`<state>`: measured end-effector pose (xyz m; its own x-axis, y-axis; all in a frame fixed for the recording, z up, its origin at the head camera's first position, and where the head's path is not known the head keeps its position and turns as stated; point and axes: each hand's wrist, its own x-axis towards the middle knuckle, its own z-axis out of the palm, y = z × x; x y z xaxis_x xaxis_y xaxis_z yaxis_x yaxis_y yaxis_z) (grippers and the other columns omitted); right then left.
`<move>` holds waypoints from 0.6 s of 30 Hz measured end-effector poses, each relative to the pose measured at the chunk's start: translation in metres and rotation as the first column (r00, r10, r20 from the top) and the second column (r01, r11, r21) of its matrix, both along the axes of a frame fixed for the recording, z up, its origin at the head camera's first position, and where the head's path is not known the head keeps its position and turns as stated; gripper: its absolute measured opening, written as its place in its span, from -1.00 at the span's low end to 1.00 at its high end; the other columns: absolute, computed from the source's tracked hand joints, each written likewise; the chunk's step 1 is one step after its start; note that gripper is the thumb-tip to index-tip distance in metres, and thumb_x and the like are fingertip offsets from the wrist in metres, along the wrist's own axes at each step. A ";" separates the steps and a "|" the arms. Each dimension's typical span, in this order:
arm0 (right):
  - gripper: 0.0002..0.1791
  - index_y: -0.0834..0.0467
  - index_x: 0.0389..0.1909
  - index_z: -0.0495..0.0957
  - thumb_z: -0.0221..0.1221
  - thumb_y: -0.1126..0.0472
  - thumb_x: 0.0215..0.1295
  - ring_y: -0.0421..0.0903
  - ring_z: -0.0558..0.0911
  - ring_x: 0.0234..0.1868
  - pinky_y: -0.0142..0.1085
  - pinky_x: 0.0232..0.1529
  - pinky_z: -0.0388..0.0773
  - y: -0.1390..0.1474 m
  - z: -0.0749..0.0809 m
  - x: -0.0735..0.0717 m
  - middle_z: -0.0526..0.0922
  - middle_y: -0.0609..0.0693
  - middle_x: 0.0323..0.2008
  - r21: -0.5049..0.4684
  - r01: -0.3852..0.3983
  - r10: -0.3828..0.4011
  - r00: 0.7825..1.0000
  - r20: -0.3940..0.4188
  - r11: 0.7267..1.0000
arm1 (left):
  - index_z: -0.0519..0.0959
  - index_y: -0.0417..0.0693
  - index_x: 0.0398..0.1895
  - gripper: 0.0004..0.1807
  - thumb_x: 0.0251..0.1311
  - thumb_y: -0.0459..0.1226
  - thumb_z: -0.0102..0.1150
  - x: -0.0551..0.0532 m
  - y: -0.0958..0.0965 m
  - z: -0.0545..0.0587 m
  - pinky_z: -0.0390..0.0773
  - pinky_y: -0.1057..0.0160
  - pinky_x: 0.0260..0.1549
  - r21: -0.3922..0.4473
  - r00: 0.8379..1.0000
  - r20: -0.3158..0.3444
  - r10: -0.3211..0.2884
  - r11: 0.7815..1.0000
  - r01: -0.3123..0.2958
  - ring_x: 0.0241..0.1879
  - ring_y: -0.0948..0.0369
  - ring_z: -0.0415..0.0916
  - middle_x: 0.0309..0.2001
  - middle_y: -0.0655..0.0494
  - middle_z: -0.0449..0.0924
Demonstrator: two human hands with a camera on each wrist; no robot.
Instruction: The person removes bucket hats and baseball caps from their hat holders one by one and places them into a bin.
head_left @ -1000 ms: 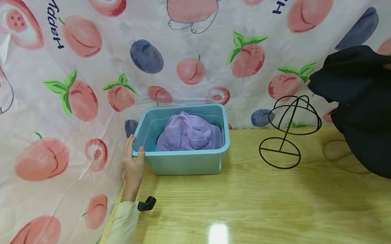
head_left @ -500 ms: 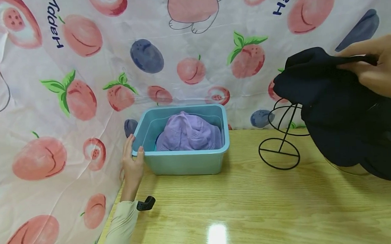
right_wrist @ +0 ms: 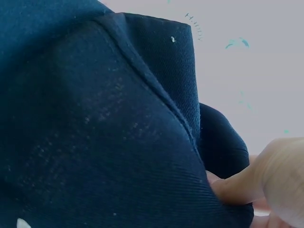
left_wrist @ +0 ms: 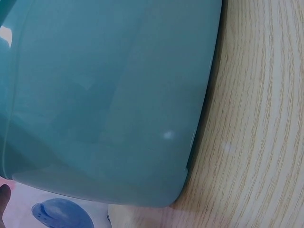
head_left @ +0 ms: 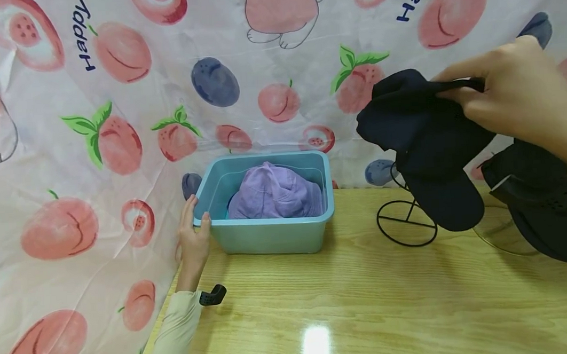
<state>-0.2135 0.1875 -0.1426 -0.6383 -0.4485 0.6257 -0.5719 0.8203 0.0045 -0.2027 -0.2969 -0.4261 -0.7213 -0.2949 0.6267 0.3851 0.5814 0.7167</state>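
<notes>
My right hand [head_left: 514, 90] pinches the edge of a black baseball cap [head_left: 430, 132], which hangs with its brim down in front of a black wire hat stand [head_left: 406, 221]. In the right wrist view, thumb and fingers grip the fabric of the cap [right_wrist: 118, 123]. My left hand [head_left: 193, 243] holds the front left corner of a blue plastic bin [head_left: 267, 239], thumb over the rim and fingers along the side. Inside the bin lies a purple cap [head_left: 275, 193]. The bin's wall [left_wrist: 109, 104] fills most of the left wrist view.
A second black cap [head_left: 558, 237] is at the right, partly hidden by my right arm and its wrist camera. Beneath it shows a gold wire ring [head_left: 498, 243]. The wooden table [head_left: 367, 306] meets a fruit-printed cloth [head_left: 310, 127] behind and at the left.
My right hand has come in from the right edge, carrying the black cap leftward in front of the wire stand. The left hand and bin have stayed put.
</notes>
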 end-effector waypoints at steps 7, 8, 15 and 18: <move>-0.80 0.32 -0.22 0.68 0.18 0.44 0.13 -0.06 0.32 -0.71 -0.41 -0.69 0.11 -0.020 -0.001 -0.006 0.57 0.18 -0.65 -0.032 -0.072 0.073 0.996 0.042 0.997 | 0.32 -0.21 0.32 -0.45 0.25 -0.25 0.03 0.004 0.000 0.000 0.16 -0.03 0.26 -0.004 0.999 0.047 0.005 1.000 -0.005 0.36 0.16 0.10 0.36 0.10 0.23; -0.80 0.32 -0.23 0.68 0.18 0.44 0.13 -0.04 0.37 -0.67 -0.42 -0.66 0.13 -0.023 -0.001 -0.007 0.61 0.21 -0.57 -0.041 -0.089 0.090 0.995 0.042 0.995 | 0.31 -0.21 0.32 -0.44 0.26 -0.24 0.03 0.004 0.000 0.001 0.16 -0.03 0.26 -0.004 0.999 0.049 0.004 1.000 -0.004 0.36 0.17 0.09 0.36 0.11 0.23; -0.82 0.28 -0.29 0.70 0.20 0.45 0.09 -0.04 0.38 -0.62 -0.38 -0.60 0.11 -0.040 -0.008 -0.014 0.66 0.19 -0.50 -0.048 -0.173 0.173 0.985 0.009 0.984 | 0.31 -0.20 0.33 -0.45 0.27 -0.25 0.03 0.002 -0.001 0.000 0.15 -0.04 0.27 -0.013 0.999 0.047 0.002 1.000 -0.001 0.36 0.14 0.09 0.37 0.04 0.22; -0.80 0.27 -0.26 0.71 0.20 0.45 0.10 -0.08 0.32 -0.70 -0.34 -0.64 0.08 -0.048 -0.011 -0.016 0.65 0.17 -0.55 -0.040 -0.174 0.176 0.984 0.037 0.984 | 0.31 -0.20 0.33 -0.45 0.27 -0.25 0.03 0.001 -0.001 0.000 0.15 -0.03 0.26 -0.011 0.999 0.053 -0.003 1.000 0.004 0.36 0.15 0.09 0.37 0.05 0.21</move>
